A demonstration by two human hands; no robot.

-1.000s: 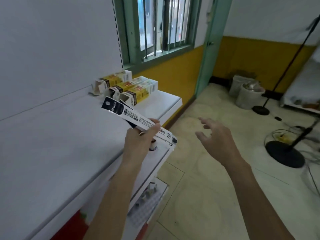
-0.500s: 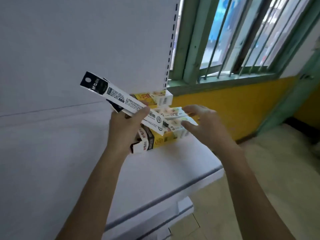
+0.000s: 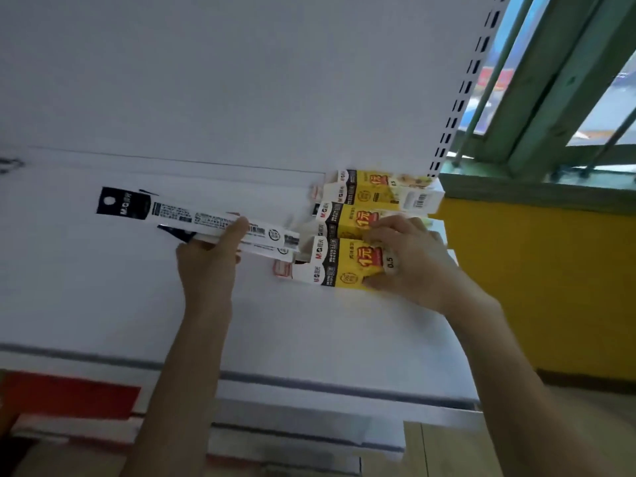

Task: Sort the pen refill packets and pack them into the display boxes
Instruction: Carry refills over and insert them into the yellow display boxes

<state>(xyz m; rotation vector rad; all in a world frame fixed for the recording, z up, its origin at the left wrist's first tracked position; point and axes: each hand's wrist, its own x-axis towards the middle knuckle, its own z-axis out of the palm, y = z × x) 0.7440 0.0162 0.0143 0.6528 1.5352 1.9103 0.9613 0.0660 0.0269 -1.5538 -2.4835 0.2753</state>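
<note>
My left hand point(image 3: 210, 259) grips a bundle of long white pen refill packets point(image 3: 192, 218) with black headers, held level above the shelf, their right ends close to the boxes. Three yellow, white and black display boxes lie side by side at the shelf's right end. My right hand point(image 3: 409, 259) grips the nearest display box point(image 3: 340, 263), fingers curled over its top and thumb under its front. The middle display box point(image 3: 340, 218) and the far display box point(image 3: 375, 191) lie behind it, the far one against the back panel.
The white shelf point(image 3: 309, 342) has a grey front strip; lower shelves with red trim show below. A white back panel point(image 3: 241, 80) with a slotted upright stands behind. A green barred window point(image 3: 550, 98) and a yellow wall point(image 3: 550, 287) are on the right.
My view swung from the floor back to the shelf. My right hand moved from open air onto the nearest display box and gripped it. My left hand carried the packets closer to the boxes.
</note>
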